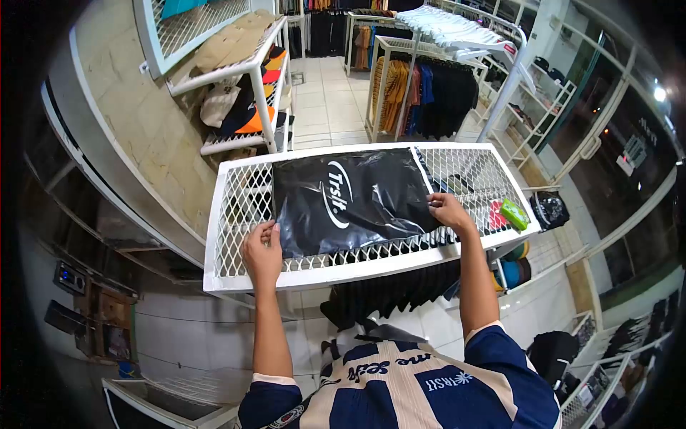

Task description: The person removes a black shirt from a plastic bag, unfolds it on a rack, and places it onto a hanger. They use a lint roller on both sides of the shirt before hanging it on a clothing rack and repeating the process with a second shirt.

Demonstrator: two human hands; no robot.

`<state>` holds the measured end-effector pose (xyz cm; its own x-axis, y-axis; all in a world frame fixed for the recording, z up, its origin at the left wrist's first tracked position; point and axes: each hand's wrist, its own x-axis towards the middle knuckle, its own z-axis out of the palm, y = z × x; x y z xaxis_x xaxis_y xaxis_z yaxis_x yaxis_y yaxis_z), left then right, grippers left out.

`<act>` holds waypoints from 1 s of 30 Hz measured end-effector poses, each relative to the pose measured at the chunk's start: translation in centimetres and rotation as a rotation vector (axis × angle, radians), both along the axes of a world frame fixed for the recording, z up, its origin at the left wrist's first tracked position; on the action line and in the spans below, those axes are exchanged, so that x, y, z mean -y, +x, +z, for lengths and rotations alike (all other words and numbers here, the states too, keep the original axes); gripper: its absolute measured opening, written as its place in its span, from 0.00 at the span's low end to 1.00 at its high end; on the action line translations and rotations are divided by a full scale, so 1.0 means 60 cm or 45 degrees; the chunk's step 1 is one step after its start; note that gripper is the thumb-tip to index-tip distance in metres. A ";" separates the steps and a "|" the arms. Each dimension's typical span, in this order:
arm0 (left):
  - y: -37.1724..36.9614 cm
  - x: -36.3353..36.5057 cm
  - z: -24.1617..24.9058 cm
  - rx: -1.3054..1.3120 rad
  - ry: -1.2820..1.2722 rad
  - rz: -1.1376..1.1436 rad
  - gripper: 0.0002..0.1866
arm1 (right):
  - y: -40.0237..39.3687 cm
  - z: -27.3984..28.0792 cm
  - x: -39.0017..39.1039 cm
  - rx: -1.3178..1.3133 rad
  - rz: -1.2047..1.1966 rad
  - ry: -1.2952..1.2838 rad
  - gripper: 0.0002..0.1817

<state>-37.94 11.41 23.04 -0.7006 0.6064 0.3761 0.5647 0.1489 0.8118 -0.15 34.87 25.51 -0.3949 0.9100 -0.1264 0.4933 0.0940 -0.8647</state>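
Observation:
A black plastic bag (386, 187) with white lettering lies flat on the white mesh-topped table (236, 187). My left hand (263, 250) is at the bag's lower left corner, its thumb and fingers pinched together on the edge. At the bag's right side, my right hand (450, 213) pinches the edge beside a white strip that runs along that side. On the right end of the table lies a green packet (514, 214) next to a red item (496, 214).
Dark garments (393, 289) hang under the table. A white shelf (257, 68) with folded clothes stands at the back left. Behind the table are a clothes rack (421, 93) and white hangers (457, 27). A black bag (550, 209) hangs off the table's right end.

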 end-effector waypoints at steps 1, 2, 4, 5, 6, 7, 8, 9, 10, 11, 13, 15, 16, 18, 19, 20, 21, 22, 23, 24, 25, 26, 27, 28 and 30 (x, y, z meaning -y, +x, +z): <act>-0.001 0.001 -0.002 -0.038 -0.005 0.003 0.11 | -0.013 0.012 0.010 0.057 -0.082 0.000 0.10; -0.002 0.001 0.000 0.006 0.008 0.002 0.11 | -0.026 0.017 0.016 0.081 -0.078 0.037 0.09; 0.001 0.001 0.007 -0.071 -0.061 0.012 0.10 | -0.043 0.005 0.007 0.156 -0.060 0.036 0.08; 0.002 0.001 0.006 -0.029 -0.061 0.013 0.10 | -0.043 -0.008 -0.002 0.280 -0.078 0.115 0.05; 0.002 0.000 0.006 -0.049 -0.036 0.020 0.09 | -0.048 -0.009 0.001 0.313 -0.087 0.122 0.04; 0.003 0.002 0.009 -0.079 -0.016 0.022 0.09 | -0.055 -0.008 0.007 0.336 -0.099 0.122 0.03; 0.006 0.006 0.018 -0.056 -0.009 0.013 0.08 | -0.058 -0.006 0.012 0.374 -0.111 0.078 0.03; 0.005 0.006 0.015 -0.051 -0.020 -0.003 0.08 | -0.061 0.002 0.017 0.404 -0.129 0.034 0.03; 0.003 0.005 0.013 0.015 0.009 0.004 0.08 | -0.059 0.003 0.021 0.440 -0.108 0.016 0.07; 0.003 0.004 0.013 0.077 0.040 0.008 0.08 | -0.058 0.003 0.027 0.433 -0.129 0.007 0.07; 0.004 0.002 0.016 0.073 0.141 0.007 0.08 | -0.056 -0.001 0.042 0.390 -0.130 0.147 0.13; 0.000 -0.002 0.005 0.095 0.218 -0.017 0.08 | -0.039 -0.016 0.046 0.306 -0.180 0.292 0.18; -0.003 -0.004 0.003 0.111 0.218 0.000 0.08 | -0.032 -0.005 0.046 0.343 -0.190 0.233 0.19; -0.010 -0.006 0.000 0.189 0.259 0.016 0.08 | -0.003 -0.014 0.026 0.331 -0.211 0.208 0.21; -0.019 -0.010 -0.013 0.189 0.321 0.018 0.08 | -0.003 0.030 0.052 0.386 -0.257 0.223 0.24; -0.027 -0.009 -0.022 0.224 0.325 0.005 0.09 | 0.017 0.018 0.040 0.370 -0.366 0.274 0.26; -0.035 -0.008 -0.026 0.255 0.331 -0.004 0.09 | 0.043 0.000 0.017 0.351 -0.472 0.326 0.28; -0.047 -0.008 -0.036 0.238 0.399 -0.007 0.09 | 0.063 0.005 0.002 0.341 -0.517 0.321 0.32; -0.056 -0.005 -0.047 0.219 0.463 -0.012 0.09 | 0.087 0.009 -0.008 0.340 -0.575 0.402 0.32; -0.051 0.013 -0.024 0.132 0.398 0.053 0.09 | 0.106 0.006 -0.023 0.419 -0.706 0.491 0.31; -0.058 0.022 -0.021 0.167 0.405 0.085 0.09 | 0.119 0.008 -0.028 0.494 -0.815 0.607 0.29; -0.063 0.033 -0.020 0.149 0.365 0.116 0.09 | 0.133 0.008 -0.033 0.539 -0.853 0.671 0.28; -0.064 0.047 -0.013 0.134 0.323 0.148 0.10 | 0.145 0.003 -0.035 0.588 -0.889 0.733 0.26; -0.075 0.054 -0.025 0.122 0.373 0.141 0.10 | 0.141 0.009 -0.016 0.573 -0.887 0.721 0.26; -0.080 0.076 -0.034 0.093 0.387 0.173 0.10 | 0.123 0.023 0.041 0.597 -0.937 1.392 0.21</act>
